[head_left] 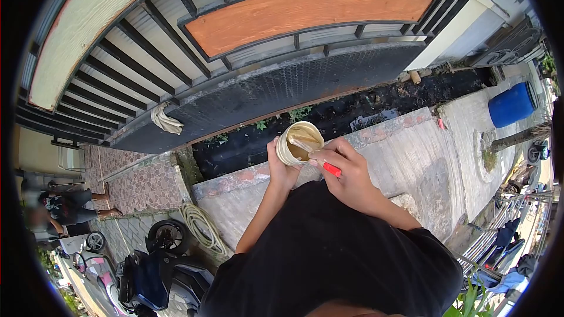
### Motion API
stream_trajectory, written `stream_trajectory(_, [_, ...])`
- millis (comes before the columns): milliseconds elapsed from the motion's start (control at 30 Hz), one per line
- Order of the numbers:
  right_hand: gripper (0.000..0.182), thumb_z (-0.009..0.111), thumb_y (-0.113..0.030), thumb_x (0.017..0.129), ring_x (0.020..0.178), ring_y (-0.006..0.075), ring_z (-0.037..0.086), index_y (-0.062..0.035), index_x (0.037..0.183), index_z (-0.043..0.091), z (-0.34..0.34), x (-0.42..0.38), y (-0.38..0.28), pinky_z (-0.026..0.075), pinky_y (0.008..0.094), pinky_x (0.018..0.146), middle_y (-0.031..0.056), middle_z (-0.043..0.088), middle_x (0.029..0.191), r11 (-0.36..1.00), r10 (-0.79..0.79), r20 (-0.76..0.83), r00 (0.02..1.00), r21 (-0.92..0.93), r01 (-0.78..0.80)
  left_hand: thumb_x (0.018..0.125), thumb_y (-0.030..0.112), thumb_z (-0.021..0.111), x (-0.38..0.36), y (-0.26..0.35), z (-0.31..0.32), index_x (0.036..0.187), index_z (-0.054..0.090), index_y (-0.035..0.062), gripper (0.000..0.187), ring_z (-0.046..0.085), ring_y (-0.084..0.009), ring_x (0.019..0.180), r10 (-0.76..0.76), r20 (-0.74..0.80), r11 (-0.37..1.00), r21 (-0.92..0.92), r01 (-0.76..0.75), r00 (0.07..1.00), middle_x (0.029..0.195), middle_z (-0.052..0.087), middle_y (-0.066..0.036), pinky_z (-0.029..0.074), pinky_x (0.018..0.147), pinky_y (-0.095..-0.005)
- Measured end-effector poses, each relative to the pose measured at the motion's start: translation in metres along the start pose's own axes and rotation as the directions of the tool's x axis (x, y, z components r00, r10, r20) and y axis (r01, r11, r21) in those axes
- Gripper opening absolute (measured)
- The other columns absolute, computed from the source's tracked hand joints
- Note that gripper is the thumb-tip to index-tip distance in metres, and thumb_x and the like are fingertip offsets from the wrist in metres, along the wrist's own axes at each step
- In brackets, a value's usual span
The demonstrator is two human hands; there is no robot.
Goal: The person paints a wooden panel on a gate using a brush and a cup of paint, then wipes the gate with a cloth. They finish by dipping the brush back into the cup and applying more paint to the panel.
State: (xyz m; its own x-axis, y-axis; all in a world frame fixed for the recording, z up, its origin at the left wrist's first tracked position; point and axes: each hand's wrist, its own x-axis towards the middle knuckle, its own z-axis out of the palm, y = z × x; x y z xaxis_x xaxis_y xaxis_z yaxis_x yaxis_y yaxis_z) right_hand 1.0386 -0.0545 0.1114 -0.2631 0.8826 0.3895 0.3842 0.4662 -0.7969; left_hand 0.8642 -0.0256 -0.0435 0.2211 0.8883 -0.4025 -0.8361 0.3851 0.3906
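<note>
A small cream-coloured tub (282, 148) with yellowish-brown contents is tilted in front of my chest. My left hand (282, 167) is wrapped round its left side and base. My right hand (343, 170), at the tub's right rim, is closed on a brush with a red handle (332, 169). The brush's pale head (304, 142) lies inside the tub, over the contents. How far the bristles dip into the contents cannot be made out.
Ahead stands a black metal gate with an orange panel (311, 14); a cloth (167, 118) hangs on it. A dark ditch (235, 148) runs below. Hose (202, 228), motorcycle (161, 279) and a person (70, 206) are at left; a blue barrel (512, 105) is at right.
</note>
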Motion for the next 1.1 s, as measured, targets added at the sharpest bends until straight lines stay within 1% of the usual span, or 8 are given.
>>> stream_trajectory(133, [0.021,0.075,0.005,0.089,0.078,0.0241,0.068,-0.0007,0.109,0.073,-0.001,0.004,0.007,0.054,0.0338,0.065,0.0123,0.063,0.095,0.999,-0.012,-0.068,0.998,0.045,0.015,0.105,0.053,0.041,0.005,-0.004,-0.004,0.126,0.068,0.0137,0.052,0.067,-0.0227,0.116,0.008,-0.016,1.0,-0.014,-0.008,1.0,0.125,0.072,-0.005,0.055,0.099,-0.0433])
stream_trajectory(233, [0.014,0.076,-0.002,0.094,0.082,0.0118,0.067,0.0007,0.108,0.073,-0.005,0.006,0.007,0.053,0.0274,0.063,0.009,0.065,0.095,0.954,0.255,-0.06,0.965,0.176,-0.241,0.105,0.052,0.043,0.006,-0.005,-0.004,0.126,0.068,0.0134,0.051,0.067,-0.0226,0.118,0.016,-0.051,0.999,-0.028,-0.017,0.999,0.125,0.072,-0.005,0.053,0.102,-0.0436])
stream_trajectory(367, [0.014,0.074,-0.007,0.099,0.08,0.0061,0.062,0.0004,0.109,0.066,0.003,0.006,0.019,0.05,0.0214,0.063,0.004,0.065,0.101,0.82,0.412,-0.088,0.907,0.471,-0.327,0.106,0.052,0.043,0.007,-0.004,0.0,0.126,0.068,0.0118,0.052,0.066,-0.0231,0.121,0.011,-0.066,1.0,-0.019,-0.012,0.998,0.127,0.071,-0.005,0.052,0.105,-0.0437])
stream_trajectory(667, [0.015,0.078,-0.007,0.095,0.072,0.0044,0.06,-0.0016,0.104,0.068,-0.007,0.011,0.032,0.048,0.021,0.062,0.0003,0.068,0.089,0.82,0.472,-0.117,0.874,0.423,-0.387,0.106,0.05,0.041,0.007,-0.002,0.006,0.131,0.066,0.0086,0.055,0.064,-0.025,0.125,0.061,-0.032,0.998,-0.001,-0.061,0.998,0.131,0.07,-0.008,0.049,0.108,-0.0449])
stream_trajectory(767, [0.019,0.077,-0.013,0.097,0.078,0.0027,0.063,0.0033,0.106,0.073,-0.013,0.014,0.025,0.051,0.0215,0.064,0.0043,0.072,0.085,0.768,0.584,-0.057,0.81,0.362,-0.528,0.106,0.049,0.041,0.011,-0.005,-0.002,0.131,0.066,0.0084,0.054,0.064,-0.025,0.126,0.068,-0.021,0.998,-0.003,-0.068,0.997,0.132,0.07,-0.008,0.048,0.109,-0.0442])
stream_trajectory(933, [0.022,0.079,-0.018,0.097,0.058,0.0069,0.06,0.0031,0.101,0.076,-0.014,0.011,0.033,0.045,0.022,0.05,0.0033,0.07,0.076,0.704,0.649,-0.004,0.761,0.382,-0.599,0.107,0.048,0.04,0.01,-0.004,0.0,0.131,0.065,0.0083,0.053,0.064,-0.0245,0.126,0.068,-0.026,0.998,-0.003,-0.068,0.997,0.132,0.07,-0.008,0.048,0.11,-0.0429])
stream_trajectory(1033, [0.021,0.08,-0.016,0.095,0.058,0.0083,0.063,0.0039,0.1,0.075,-0.012,0.01,0.036,0.045,0.0225,0.047,0.0051,0.071,0.077,0.745,0.542,-0.027,0.84,0.478,-0.465,0.107,0.048,0.041,0.009,-0.004,0.0,0.131,0.065,0.0083,0.053,0.064,-0.0244,0.125,0.076,-0.008,0.997,0.004,-0.076,0.997,0.131,0.07,-0.008,0.048,0.11,-0.0427])
stream_trajectory(1100, [0.019,0.08,-0.014,0.095,0.059,0.0086,0.064,0.0039,0.1,0.074,-0.019,0.015,0.024,0.046,0.0225,0.048,0.0057,0.071,0.077,0.748,0.564,-0.001,0.826,0.424,-0.51,0.105,0.048,0.044,0.008,-0.005,0.004,0.126,0.068,0.0065,0.052,0.065,-0.0265,0.119,0.088,-0.046,0.996,0.005,-0.088,0.995,0.126,0.071,-0.01,0.049,0.107,-0.0428])
